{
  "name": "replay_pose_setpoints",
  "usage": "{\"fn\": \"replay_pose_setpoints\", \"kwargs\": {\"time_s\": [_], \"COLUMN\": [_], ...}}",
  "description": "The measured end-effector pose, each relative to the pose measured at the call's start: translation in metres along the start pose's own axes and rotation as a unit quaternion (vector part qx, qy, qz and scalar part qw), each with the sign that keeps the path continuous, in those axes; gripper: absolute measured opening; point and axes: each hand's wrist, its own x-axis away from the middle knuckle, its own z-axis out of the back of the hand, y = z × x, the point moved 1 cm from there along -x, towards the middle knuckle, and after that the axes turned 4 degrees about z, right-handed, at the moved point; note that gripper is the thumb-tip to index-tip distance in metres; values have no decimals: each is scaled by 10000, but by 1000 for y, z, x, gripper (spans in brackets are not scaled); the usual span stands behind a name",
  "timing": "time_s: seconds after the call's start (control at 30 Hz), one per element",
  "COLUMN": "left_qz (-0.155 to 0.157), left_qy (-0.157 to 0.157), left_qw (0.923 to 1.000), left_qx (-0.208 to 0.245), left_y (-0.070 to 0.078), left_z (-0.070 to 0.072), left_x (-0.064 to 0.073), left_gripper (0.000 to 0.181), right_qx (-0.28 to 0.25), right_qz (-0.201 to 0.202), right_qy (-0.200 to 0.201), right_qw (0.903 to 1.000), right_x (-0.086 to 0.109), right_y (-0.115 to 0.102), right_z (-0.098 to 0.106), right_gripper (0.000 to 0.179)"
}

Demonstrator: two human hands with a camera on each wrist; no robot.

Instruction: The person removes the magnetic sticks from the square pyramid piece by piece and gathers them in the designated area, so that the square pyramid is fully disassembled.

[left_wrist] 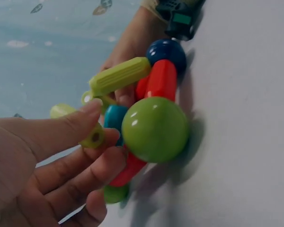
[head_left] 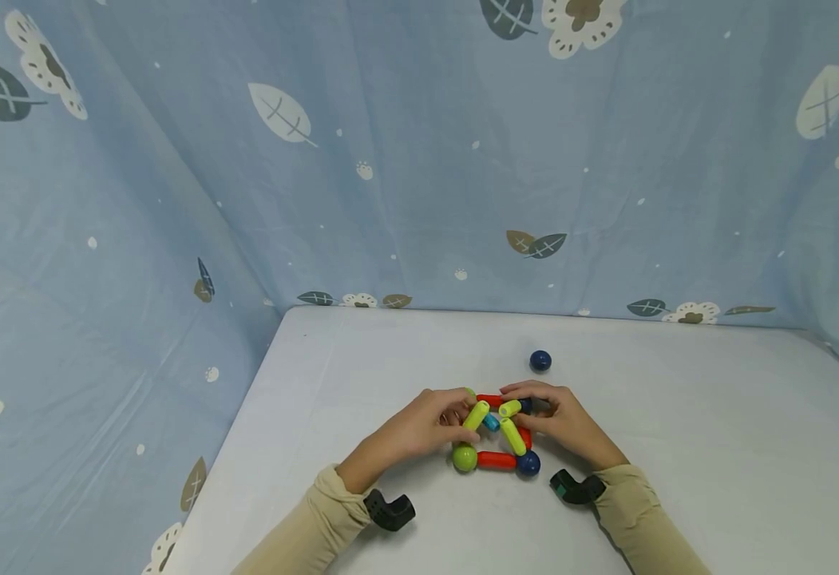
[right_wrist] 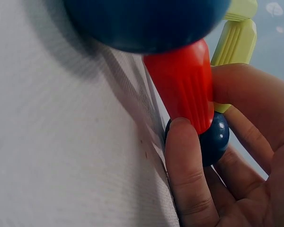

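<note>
White, the table carries the red-sided frame, its far-right corner held by the right hand, while the left hand pinches a yellow-green rod, best tilted gently so the neighbouring rods stay put.

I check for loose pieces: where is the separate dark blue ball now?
In the head view, the dark blue ball lies right of centre on the white table, beyond the right hand and apart from the assembled frame.

Curtained nook, rm. unclear: blue cloth arnd. wht. table.
</note>
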Motion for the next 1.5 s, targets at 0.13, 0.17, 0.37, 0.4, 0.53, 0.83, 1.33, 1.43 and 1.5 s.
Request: {"fn": "replay_pose_setpoints", "kwargs": {"time_s": [0.13, 0.17, 0.37, 0.4, 0.53, 0.83, 1.33, 1.43, 1.5], "left_qz": [46, 39, 308, 420, 879, 1480, 1421, 1428, 1435], "left_qy": [326, 466, 1446, 1562, 1821, 1962, 2002, 1987, 1986], "left_qw": [9993, 9985, 9868, 9845, 9771, 9667, 9677, 9677, 9676], "left_qx": [-182, -278, -662, -675, -659, -720, -581, -603, -611], "left_y": [-2, -3, -26, -32, -48, -72, -80, -80, -80], "left_z": [11, 15, 42, 46, 60, 72, 79, 79, 79], "left_x": [2, 2, 4, 5, 10, 15, 19, 19, 19], "left_gripper": [26, 26, 25, 26, 23, 18, 21, 22, 22], "right_qx": [-3, 16, 82, 73, 54, 43, 105, 68, 33], "right_qz": [-67, -87, -206, -204, -160, -128, -279, -233, -254], "right_qy": [-13, -20, -22, -23, -20, 13, 48, 20, -1], "right_qw": [10000, 10000, 9998, 9998, 9999, 9999, 9995, 9997, 9997], "right_x": [-1, -1, -1, -1, 0, 0, 0, 0, 0], "right_y": [-2, -2, -3, -3, -4, -7, -4, -4, -5], "right_z": [0, 0, 0, 0, 0, 0, -2, -2, -1], "right_gripper": [26, 26, 26, 26, 27, 26, 27, 26, 26]}}
